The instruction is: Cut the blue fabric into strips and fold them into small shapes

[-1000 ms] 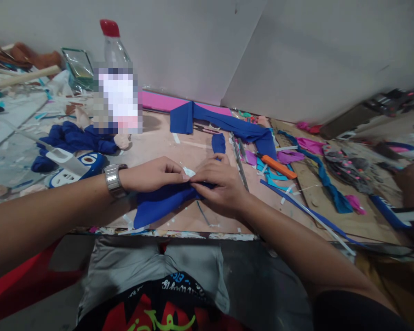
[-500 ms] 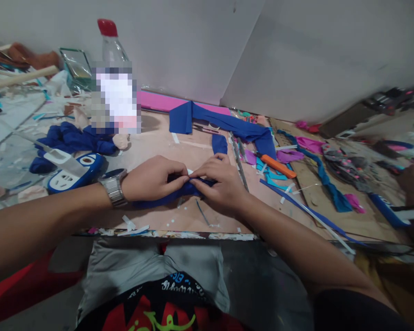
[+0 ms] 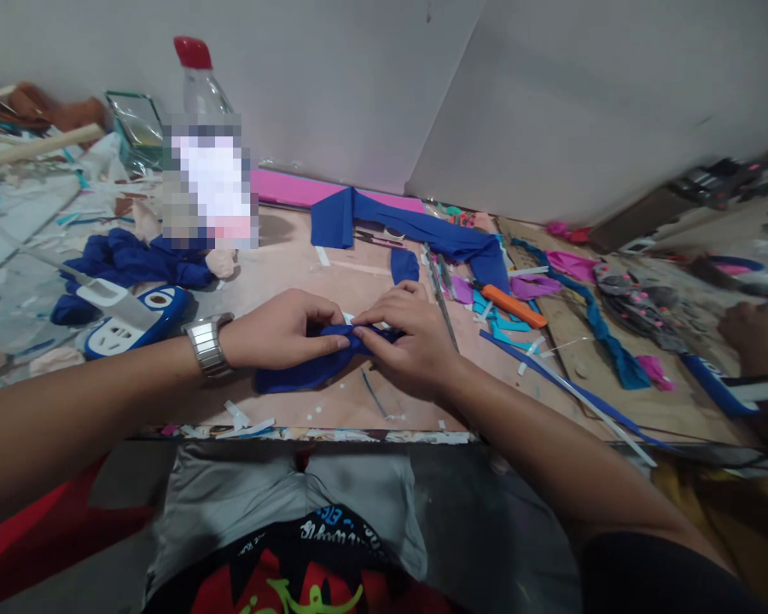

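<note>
A piece of blue fabric (image 3: 304, 368) lies low over the wooden work board (image 3: 262, 281), pinched between my two hands. My left hand (image 3: 288, 328), with a metal watch on its wrist, grips the fabric between thumb and curled fingers. Close against it, my right hand (image 3: 410, 337) pinches the same fabric, and the fingertips of both hands nearly touch. A small white bit shows just behind the fingertips. Beyond my right hand lies a small blue fabric piece (image 3: 404, 266). Farther back a long folded blue strip (image 3: 422, 228) stretches across the board.
A red-capped bottle (image 3: 198, 85) stands at the back left. Bunched blue fabric (image 3: 134, 260) and a blue-white power strip (image 3: 137, 320) lie left. An orange cutter (image 3: 515, 306) and coloured scraps lie right. Another person's hand (image 3: 759, 337) is at the far right.
More of the blue fabric shows below and between my hands, its left part spread lower. Both hands keep their pinch in nearly the same place. The other person's hand at far right has shifted left.
</note>
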Available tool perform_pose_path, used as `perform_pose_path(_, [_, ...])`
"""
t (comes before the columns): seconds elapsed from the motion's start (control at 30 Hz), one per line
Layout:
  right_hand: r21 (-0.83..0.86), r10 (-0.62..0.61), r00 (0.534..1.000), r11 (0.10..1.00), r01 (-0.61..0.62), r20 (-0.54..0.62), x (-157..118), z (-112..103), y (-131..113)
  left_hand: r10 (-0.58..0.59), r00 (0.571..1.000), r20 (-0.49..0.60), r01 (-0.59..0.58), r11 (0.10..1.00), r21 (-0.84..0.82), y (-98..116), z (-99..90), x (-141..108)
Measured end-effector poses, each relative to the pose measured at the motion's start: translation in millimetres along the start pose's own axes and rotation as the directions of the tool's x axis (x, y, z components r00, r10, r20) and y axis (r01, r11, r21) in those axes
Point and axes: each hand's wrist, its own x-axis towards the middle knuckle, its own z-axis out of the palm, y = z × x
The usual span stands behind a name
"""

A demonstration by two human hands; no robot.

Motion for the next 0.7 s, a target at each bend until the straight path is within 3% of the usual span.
perform_pose_path(0.27, [0.020,-0.061,0.998,0.998,0.061,-0.017,-0.5,-0.3,0.2,-0.095,0.993,0.069,0.105,0.983,-0.149,1.2,-2.3,3.0])
perform_pose_path(0.43, [-0.009,-0.099,0.995,0.995,0.099,-0.010,-0.6,-0.4,-0.3,-0.108,0.994,0.027,0.111,0.974,-0.196,0.5,-2.0,4.2])
perform_pose_path(0.57, [-0.013,-0.082,0.997,0.997,0.082,0.010,-1.1,-0.9,-0.2,-0.066,0.998,-0.022,0.062,0.986,-0.153,-0.7,-0.7,3.1])
perform_pose_path(0.7, [-0.003,-0.069,0.997,0.998,0.069,0.030,-0.6,-0.8,-0.2,0.039,0.997,-0.071,-0.038,0.999,0.007,0.4,0.6,-0.1])
